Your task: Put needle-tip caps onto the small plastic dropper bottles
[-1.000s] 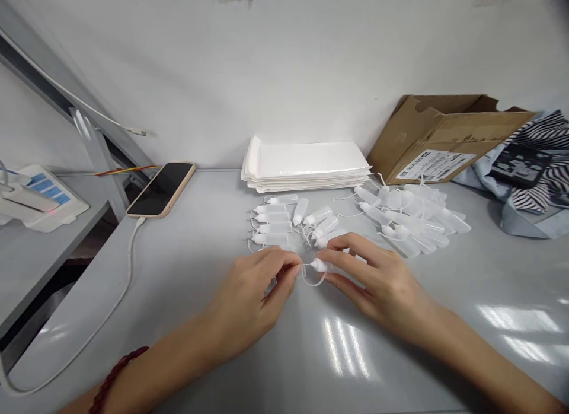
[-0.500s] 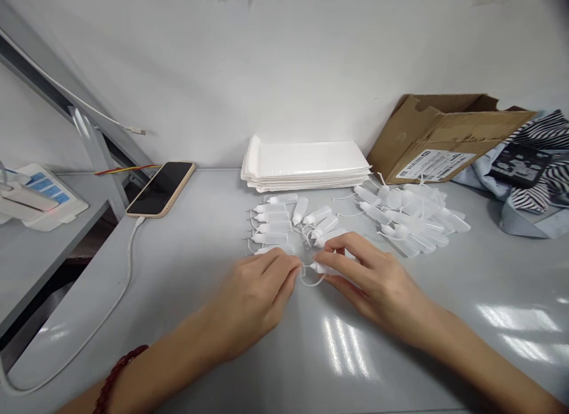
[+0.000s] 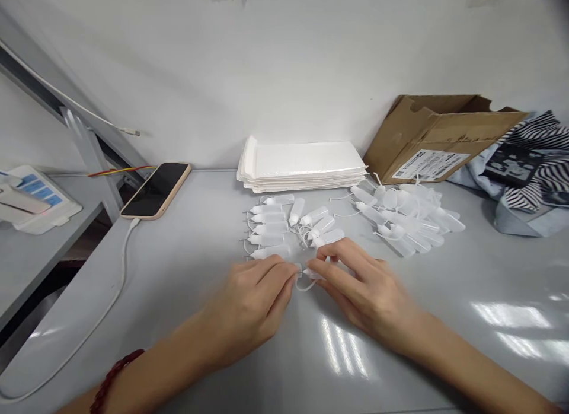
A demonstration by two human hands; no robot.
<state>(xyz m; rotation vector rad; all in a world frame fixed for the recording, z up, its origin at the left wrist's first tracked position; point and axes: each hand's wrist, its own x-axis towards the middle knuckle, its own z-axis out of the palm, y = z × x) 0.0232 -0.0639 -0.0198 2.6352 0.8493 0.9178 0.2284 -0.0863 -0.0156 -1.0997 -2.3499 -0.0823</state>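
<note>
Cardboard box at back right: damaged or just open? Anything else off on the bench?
The cardboard box lies tipped on its side with a ragged, torn flap edge. The right bottle pile is a loose heap, unlike the neat row of bottles on the left. Nothing looks spilled.

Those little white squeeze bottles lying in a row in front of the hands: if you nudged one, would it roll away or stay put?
The little bottles look round-bodied and lie on their sides on a glossy table, so one would probably roll or skid. They seem empty and translucent, so likely very light. The thin tether loops might snag on neighbouring bottles and drag them along.
</note>
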